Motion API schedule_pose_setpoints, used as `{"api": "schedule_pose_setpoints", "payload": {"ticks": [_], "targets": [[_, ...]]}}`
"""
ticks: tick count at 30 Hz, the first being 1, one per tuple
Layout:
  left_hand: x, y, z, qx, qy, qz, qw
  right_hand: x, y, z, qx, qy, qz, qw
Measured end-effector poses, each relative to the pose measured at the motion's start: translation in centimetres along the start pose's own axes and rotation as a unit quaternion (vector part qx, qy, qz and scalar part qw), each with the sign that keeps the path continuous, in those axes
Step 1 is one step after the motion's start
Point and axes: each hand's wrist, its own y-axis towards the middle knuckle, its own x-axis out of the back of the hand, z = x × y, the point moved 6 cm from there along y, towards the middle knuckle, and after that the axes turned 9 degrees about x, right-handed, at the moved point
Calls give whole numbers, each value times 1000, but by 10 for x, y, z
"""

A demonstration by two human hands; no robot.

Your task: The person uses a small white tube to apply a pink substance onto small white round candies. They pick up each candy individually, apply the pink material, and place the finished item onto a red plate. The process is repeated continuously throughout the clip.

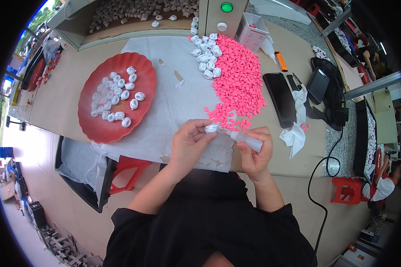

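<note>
Between the fingertips of my left hand (pixel 189 144) is a small white moulded piece (pixel 211 128), held over the table's front part. My right hand (pixel 257 153) is wrapped round a translucent squeeze bottle (pixel 247 140), tilted so that its thin nozzle points at the white piece. Whether the tip touches the piece is too small to tell. Just beyond both hands spreads a heap of small pink pieces (pixel 238 75). Several more white pieces (pixel 205 55) lie along the heap's left side.
A red scalloped plate (pixel 87 116) with several white pieces stands at the left on white paper (pixel 165 98). At the right lie a black phone (pixel 279 99), an orange lighter (pixel 281 61), crumpled tissue (pixel 294 139) and a black bag (pixel 336 84). Behind is an open box (pixel 87 40) of white pieces.
</note>
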Motion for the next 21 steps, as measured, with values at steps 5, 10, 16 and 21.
{"api": "schedule_pose_setpoints", "payload": {"ticks": [5,10,16,21], "targets": [[0,0,0,0,13,-6,1000,-1,-2,-2,-6,13,-4,1000],[0,0,1,-7,9,-2,1000,-1,-4,-3,-10,19,2,1000],[-2,0,-2,3,-5,9,1000,-1,-6,-5,-26,33,3,999],[2,1,2,1,23,-3,1000,0,-7,-8,-55,58,-7,997]]}}
